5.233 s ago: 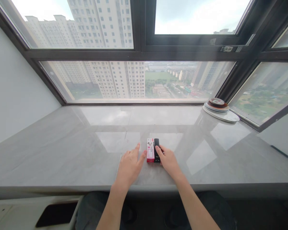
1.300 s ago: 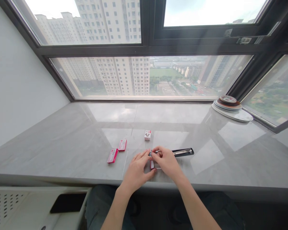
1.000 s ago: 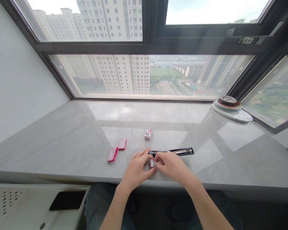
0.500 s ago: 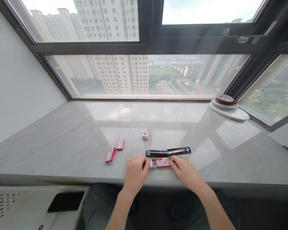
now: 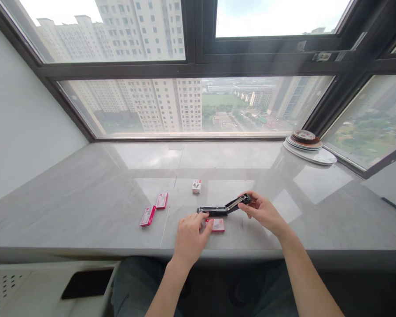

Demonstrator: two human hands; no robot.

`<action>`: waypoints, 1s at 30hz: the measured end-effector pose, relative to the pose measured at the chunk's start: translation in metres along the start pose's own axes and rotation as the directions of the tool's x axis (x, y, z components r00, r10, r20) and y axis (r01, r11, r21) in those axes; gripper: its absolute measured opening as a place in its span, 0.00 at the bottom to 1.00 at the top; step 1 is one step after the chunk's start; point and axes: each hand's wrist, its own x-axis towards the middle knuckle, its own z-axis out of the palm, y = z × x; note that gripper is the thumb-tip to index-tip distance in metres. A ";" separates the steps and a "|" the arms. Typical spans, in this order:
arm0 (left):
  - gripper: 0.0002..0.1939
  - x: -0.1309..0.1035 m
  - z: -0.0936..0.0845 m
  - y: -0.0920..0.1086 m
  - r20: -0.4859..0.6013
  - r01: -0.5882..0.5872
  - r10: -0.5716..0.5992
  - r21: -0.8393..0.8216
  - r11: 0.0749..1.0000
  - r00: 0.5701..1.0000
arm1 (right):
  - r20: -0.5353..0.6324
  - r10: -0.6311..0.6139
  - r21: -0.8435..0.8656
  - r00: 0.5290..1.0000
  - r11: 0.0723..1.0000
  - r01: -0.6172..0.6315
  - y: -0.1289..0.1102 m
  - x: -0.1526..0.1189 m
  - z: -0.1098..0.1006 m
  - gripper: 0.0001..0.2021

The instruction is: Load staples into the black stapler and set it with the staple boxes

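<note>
A black stapler (image 5: 212, 211) lies opened out flat on the grey counter, its right arm tilted up. My right hand (image 5: 259, 211) grips the raised end between thumb and fingers. At the other end, the fingertips of my left hand (image 5: 192, 235) press on the stapler's near edge. My left thumb lies over a pink-and-white staple box (image 5: 218, 225), which is partly hidden by that hand. Behind the stapler stands a small white box (image 5: 196, 186) with a dark picture on it.
Two more pink-and-white boxes, one nearer (image 5: 148, 216) and one farther (image 5: 162, 200), lie to the left. Stacked plates (image 5: 310, 154) sit at the back right by the window. The counter's front edge (image 5: 244, 253) runs just before my legs. A dark flat object (image 5: 87, 284) lies at lower left.
My right hand has left the staple box and lifted the stapler's right arm. My left hand has shifted onto the stapler's left end. The box, pulled partly open before, now looks closed.
</note>
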 end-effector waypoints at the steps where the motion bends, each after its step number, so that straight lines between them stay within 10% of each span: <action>1: 0.10 0.000 0.000 0.001 0.002 0.007 -0.007 0.000 1.000 1.000 | 0.020 -0.051 -0.023 0.998 0.998 0.052 -0.008 0.010 0.009 0.24; 8: 0.08 0.000 -0.003 0.012 -0.022 0.066 -0.065 0.045 0.997 0.998 | 0.220 -0.156 -0.234 0.963 0.950 0.208 -0.030 0.046 0.069 0.17; 17: 0.11 -0.006 0.002 0.015 0.071 -0.154 0.154 -0.009 0.988 0.986 | 0.232 -0.109 -0.393 0.967 0.899 0.196 -0.026 0.043 0.070 0.13; 30: 0.07 -0.004 -0.066 -0.098 -0.349 0.232 -0.121 0.297 0.926 0.929 | 0.157 -0.087 -0.396 0.984 0.907 0.143 -0.022 0.038 0.069 0.13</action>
